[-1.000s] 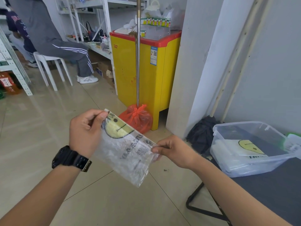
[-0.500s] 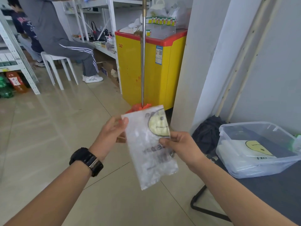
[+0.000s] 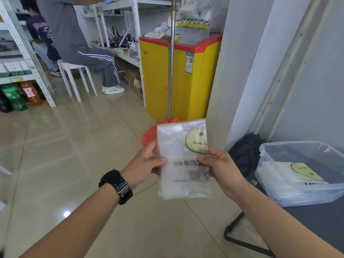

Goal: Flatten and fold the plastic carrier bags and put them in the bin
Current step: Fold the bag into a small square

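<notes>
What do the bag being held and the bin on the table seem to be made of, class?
Folded bag: thin, translucent plastic film, slightly glossy; the print shows through its layers. Bin: stiffer clear plastic, probably moulded; another bag is visible through its wall.

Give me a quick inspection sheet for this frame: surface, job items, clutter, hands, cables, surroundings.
Surface: dark table, right edge, carries the bin.
Job's things: folded carrier bag held upright in mid-air; clear bin already holds folded bags.
Clutter: black bag on the floor by the wall; orange bag behind the held one.
Grippers: left hand and right hand pinch the bag's side edges.
Cables: nothing seen.
Surroundings: yellow cabinet, metal pole, seated person.
</notes>
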Demonstrator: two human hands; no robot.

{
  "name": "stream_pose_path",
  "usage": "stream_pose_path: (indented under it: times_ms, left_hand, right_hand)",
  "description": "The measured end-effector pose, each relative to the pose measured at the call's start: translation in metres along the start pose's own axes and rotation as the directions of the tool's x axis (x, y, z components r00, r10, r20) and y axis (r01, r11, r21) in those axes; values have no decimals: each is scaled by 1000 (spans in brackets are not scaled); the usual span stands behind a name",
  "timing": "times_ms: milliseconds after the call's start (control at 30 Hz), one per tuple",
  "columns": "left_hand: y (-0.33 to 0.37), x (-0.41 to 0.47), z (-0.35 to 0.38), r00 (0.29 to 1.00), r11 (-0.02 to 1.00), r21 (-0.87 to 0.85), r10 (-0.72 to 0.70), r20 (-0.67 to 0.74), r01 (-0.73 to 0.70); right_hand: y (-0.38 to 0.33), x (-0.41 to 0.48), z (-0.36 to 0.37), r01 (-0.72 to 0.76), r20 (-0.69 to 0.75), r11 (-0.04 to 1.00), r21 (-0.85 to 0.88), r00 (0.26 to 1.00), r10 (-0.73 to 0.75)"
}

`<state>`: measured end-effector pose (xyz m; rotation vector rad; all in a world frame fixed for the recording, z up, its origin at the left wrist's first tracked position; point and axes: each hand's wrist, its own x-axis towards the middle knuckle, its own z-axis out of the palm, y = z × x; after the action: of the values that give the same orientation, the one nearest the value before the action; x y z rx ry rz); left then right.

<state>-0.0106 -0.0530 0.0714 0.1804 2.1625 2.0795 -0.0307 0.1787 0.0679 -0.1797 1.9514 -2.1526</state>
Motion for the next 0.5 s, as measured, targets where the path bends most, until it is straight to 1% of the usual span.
stream_pose_path:
  times_ms: [67, 167, 233, 267, 300, 333, 367, 400, 433, 467, 500]
  left_hand:
    - [3, 0, 2, 995, 997, 5, 74, -70, -74]
    - [4, -1, 4, 985, 992, 34, 127, -112, -124]
    - [5, -3, 6, 969, 979, 98, 192, -158, -178]
    - [6, -3, 8, 959, 970, 132, 225, -169, -204]
    - [6, -3, 9, 954, 966, 142, 239, -180, -216]
    - [6, -2, 10, 954, 969, 117, 236, -186, -217]
    - [8, -2, 11, 962, 979, 24, 202, -183, -201]
    - [8, -2, 12, 974, 979, -108, 156, -166, -175]
    - [8, -1, 14, 986, 959, -254, 93, -137, -126]
    - [10, -2, 19, 995, 918, -392, 28, -92, -62]
    - [11, -4, 25, 997, 873, -487, -36, -68, -2]
  right_hand:
    - [-5, -1, -1, -21, 18, 998, 57, 1000, 20]
    - [-12, -4, 0, -56, 40, 992, 115, 998, 52]
    - [-12, -4, 1, -81, 34, 987, 135, 996, 77]
    - [-10, -3, 2, -86, 14, 989, 121, 996, 85]
    - [-9, -3, 4, -73, -12, 995, 72, 997, 74]
    - [-7, -3, 5, -43, -41, 999, -1, 998, 43]
    - [-6, -3, 7, -17, -63, 998, -60, 998, 13]
    - [-4, -3, 8, -6, -81, 997, -80, 997, -1]
    - [-5, -4, 11, 0, -94, 997, -73, 996, -7]
    - [-5, -5, 13, 13, -94, 999, -49, 995, -18]
    - [-5, -7, 16, 32, -74, 999, -17, 997, -33]
